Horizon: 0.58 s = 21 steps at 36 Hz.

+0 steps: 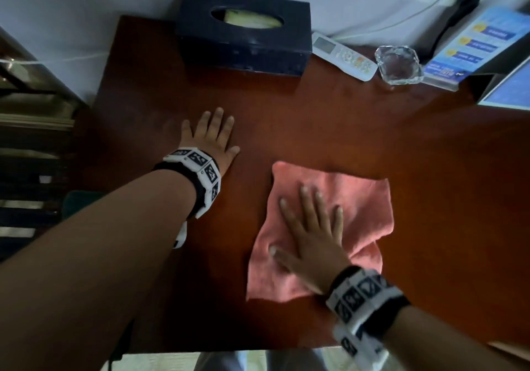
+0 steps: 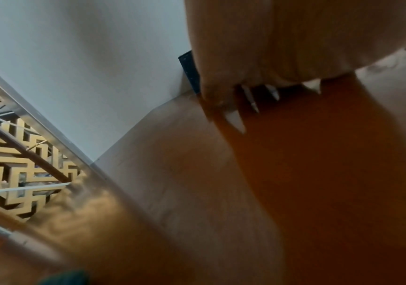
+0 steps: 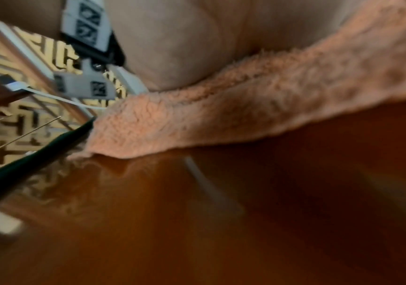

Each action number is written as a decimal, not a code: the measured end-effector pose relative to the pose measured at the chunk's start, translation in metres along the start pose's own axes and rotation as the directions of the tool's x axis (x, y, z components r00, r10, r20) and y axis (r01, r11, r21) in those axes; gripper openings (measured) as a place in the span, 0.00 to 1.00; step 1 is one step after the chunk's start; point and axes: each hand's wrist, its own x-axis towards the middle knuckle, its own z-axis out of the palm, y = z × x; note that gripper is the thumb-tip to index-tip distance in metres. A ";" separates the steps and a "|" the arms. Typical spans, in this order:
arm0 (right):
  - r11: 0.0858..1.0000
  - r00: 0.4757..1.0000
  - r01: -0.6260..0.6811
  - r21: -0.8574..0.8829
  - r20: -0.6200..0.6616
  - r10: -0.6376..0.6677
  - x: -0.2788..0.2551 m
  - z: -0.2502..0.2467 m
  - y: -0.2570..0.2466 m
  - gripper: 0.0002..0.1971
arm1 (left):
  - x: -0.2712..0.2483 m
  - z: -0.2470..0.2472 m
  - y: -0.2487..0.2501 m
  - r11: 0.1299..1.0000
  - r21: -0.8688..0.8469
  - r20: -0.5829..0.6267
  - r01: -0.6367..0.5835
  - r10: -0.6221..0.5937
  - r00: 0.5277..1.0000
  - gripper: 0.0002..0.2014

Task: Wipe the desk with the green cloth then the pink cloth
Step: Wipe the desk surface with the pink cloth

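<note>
Fingers (image 1: 305, 204) flat on pink cloth (image 1: 364, 207); tissue box (image 1: 243, 43), remote (image 1: 344, 56) behind.

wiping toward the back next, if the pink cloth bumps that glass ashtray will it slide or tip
The glass ashtray looks low, wide and thick, so it would likely slide on the glossy desk, not tip. It sits close beside the remote, so it may nudge that. The pink cloth looks soft and would probably bunch.

Bare forearms without sleeves end in the left hand (image 1: 210, 135) and right hand (image 1: 311, 233). Behind the fingers, each wrist carries a black strap (image 1: 183, 169) ringed by white blocks printed with black square fiducial markers (image 1: 361, 293); nails are short and pale.
</note>
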 end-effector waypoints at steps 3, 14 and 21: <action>0.997 0.997 0.071 -0.007 -0.031 -0.071 -0.027 0.018 -0.008 0.41 | -0.014 -0.003 0.008 1.000 -0.003 -0.085 -0.028 0.027 0.996 0.30; 1.000 0.999 -0.031 -0.002 -0.012 0.031 0.041 -0.021 0.020 0.39 | -0.061 0.018 0.022 0.977 -0.050 0.031 -0.208 0.210 0.977 0.30; 0.990 0.990 -0.139 0.033 -0.017 0.139 0.094 -0.057 0.031 0.41 | -0.059 0.028 0.019 0.977 0.020 0.121 -0.211 0.207 0.971 0.32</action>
